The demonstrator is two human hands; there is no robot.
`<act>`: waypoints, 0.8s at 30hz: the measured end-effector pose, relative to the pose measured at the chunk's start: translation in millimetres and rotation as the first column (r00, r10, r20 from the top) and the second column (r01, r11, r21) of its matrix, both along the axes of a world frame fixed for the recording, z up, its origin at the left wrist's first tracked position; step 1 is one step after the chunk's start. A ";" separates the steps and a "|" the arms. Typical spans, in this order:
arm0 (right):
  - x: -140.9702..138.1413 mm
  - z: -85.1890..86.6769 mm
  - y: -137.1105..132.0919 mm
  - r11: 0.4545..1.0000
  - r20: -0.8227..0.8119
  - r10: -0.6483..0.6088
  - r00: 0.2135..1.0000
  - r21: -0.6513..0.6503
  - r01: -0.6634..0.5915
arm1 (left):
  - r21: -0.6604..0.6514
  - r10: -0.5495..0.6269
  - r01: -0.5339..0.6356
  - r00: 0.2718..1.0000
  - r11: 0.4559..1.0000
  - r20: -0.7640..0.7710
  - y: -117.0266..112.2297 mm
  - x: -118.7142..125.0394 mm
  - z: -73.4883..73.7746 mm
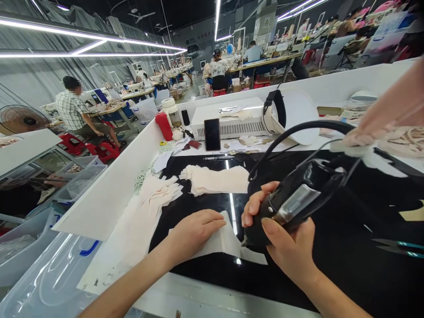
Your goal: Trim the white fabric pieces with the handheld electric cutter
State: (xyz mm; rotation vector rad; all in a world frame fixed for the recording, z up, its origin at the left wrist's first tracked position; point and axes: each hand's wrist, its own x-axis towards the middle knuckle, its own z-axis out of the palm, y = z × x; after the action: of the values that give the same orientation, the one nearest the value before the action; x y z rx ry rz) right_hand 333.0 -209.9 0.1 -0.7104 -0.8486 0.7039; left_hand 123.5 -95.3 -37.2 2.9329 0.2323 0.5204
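A black corded handheld power tool (pixel 298 198) is clasped in the right hand (pixel 291 249), its body wrapped by fingers and thumb and its nose lowered beside the edge of a cream cloth piece (pixel 228 238) on the glossy black tabletop (pixel 334 269). The cloth is covered by the left hand (pixel 200 229), laid palm-down with fingers together; whether any is pinched beneath cannot be told. The cloth should prove light, limp and easily slid on so smooth a surface, so it is best pressed flat near the worked edge, with fingertips kept clear of the nose. The tool is probably dense, stiff and pulled at by its cable (pixel 298 127), so it is best grasped around the barrel.
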 end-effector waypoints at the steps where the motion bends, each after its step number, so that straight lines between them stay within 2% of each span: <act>1: -0.2 0.1 -1.7 1.000 0.008 0.009 1.000 0.004 -0.009 | 0.002 -0.001 0.001 1.000 1.000 -0.006 1.3 5.8 -1.9; 6: 1.7 1.9 -9.7 1.000 0.037 -0.013 0.999 -0.002 0.013 | 0.011 -0.030 0.031 0.997 0.999 -0.074 10.9 22.3 -14.4; 11: 9.3 1.1 -17.2 0.999 0.057 -0.035 0.998 -0.014 0.035 | 0.010 -0.054 0.055 0.995 0.998 -0.083 14.1 17.3 -19.1; 18: 20.0 -3.2 -27.2 0.999 0.088 -0.021 0.996 -0.039 0.024 | 0.068 -0.057 0.058 0.998 0.996 -0.017 6.3 12.5 -22.9; 24: 21.9 5.5 -17.8 0.998 0.079 -0.062 0.995 -0.022 0.064 | 0.112 -0.060 0.054 0.997 0.992 0.046 1.5 15.8 -25.3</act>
State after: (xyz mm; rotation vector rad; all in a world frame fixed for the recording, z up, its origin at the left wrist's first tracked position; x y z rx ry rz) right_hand 354.9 -227.7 5.6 -0.7875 -0.8866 0.6344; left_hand 139.3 -93.7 -62.5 3.0183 0.1168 0.6158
